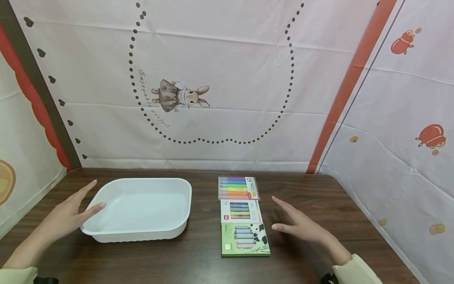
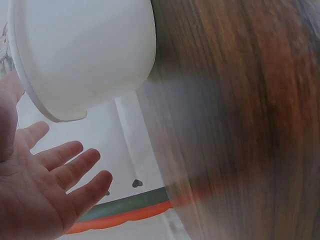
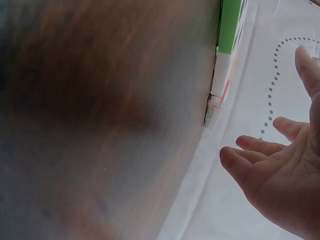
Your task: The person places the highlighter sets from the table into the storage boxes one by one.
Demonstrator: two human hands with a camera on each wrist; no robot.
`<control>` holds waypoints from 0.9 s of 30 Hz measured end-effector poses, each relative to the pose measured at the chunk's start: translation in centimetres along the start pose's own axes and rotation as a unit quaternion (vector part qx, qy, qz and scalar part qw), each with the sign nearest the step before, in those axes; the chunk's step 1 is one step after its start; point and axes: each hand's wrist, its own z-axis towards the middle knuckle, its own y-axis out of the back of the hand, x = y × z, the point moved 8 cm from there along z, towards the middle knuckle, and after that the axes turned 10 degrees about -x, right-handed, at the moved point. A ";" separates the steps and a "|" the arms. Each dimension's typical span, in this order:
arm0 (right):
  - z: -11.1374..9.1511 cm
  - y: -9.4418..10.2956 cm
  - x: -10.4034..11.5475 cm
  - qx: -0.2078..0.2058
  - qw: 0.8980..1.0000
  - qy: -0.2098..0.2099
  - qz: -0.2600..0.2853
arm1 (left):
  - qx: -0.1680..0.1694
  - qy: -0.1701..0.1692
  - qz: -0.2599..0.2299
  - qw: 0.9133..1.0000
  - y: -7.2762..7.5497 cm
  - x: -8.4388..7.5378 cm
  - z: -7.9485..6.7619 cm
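Note:
A white plastic basin (image 1: 142,232) stands on the left half of the table. My left hand (image 1: 67,217) is at its left side, fingers spread and thumb over the rim; in the left wrist view this hand (image 2: 55,180) holds nothing beside the basin wall (image 2: 90,50). Right of the basin, three packs lie in a column: clear-cased coloured markers (image 1: 232,188), a white windowed box of pens (image 1: 225,211), and a green panda-printed box of pens (image 1: 228,232) nearest me. My right hand (image 1: 301,225) hovers to their right, fingers extended, and its palm (image 3: 280,185) holds nothing.
The dark wood-grain table (image 1: 159,264) has a printed white cloth (image 1: 230,79) hanging behind it. More cloth hangs along the left and right sides. Bare tabletop shows between the basin and the packs.

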 end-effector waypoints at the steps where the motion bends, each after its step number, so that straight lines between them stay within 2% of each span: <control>1: 0.0 -0.1 0.0 0.003 1.000 0.001 0.004 | -0.001 -0.002 -0.005 1.000 0.0 0.0 0.0; 8: -0.1 -0.7 0.4 0.022 0.999 0.007 0.030 | 0.000 0.002 -0.022 1.000 -0.2 0.0 -0.1; 20: -0.1 -1.8 1.0 0.065 0.992 -0.003 0.108 | 0.035 0.031 -0.066 0.997 -1.1 0.2 -0.2; 27: -0.1 -2.3 1.2 0.083 0.986 -0.003 0.143 | 0.065 0.064 -0.111 0.990 -1.5 0.5 -0.2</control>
